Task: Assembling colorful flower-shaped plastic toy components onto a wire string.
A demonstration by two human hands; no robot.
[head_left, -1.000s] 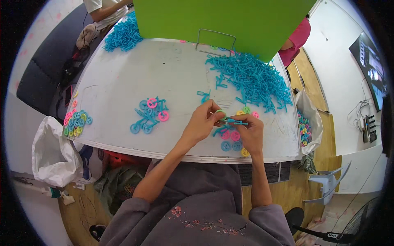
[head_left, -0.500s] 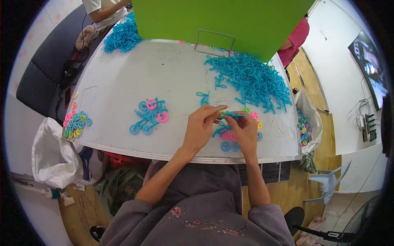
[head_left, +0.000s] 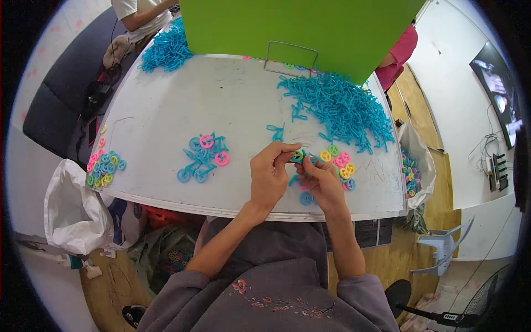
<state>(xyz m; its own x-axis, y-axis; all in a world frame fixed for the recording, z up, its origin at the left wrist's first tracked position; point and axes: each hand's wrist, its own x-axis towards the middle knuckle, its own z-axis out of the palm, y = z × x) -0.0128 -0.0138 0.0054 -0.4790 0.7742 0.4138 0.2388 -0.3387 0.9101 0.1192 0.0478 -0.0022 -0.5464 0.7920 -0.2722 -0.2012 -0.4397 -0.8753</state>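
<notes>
Above the near right of the white table point(head_left: 149, 127), my two hands meet fingertip to fingertip. My left hand point(head_left: 270, 176) pinches a small green plastic wheel point(head_left: 298, 156). In my right hand point(head_left: 324, 185) is a blue plastic stick piece point(head_left: 311, 159), pressed up against the wheel; the fingers partly hide where they join. Loose pink, yellow, green and blue wheels point(head_left: 343, 159) lie just right of my right hand. A blue wheel point(head_left: 306, 198) shows below it. To the left lies a cluster of blue sticks with wheels point(head_left: 200, 157).
A big heap of blue stick pieces point(head_left: 337, 108) spreads before a green upright panel point(head_left: 293, 33). Another blue heap point(head_left: 166, 51) sits far left. Coloured wheels point(head_left: 105, 167) lie at the left edge. White sacks point(head_left: 72, 213) flank the table. Two other people are partly visible behind.
My right hand has turned and dropped slightly, uncovering more loose wheels beside it. The green wheel between my fingers now shows its face more plainly.
</notes>
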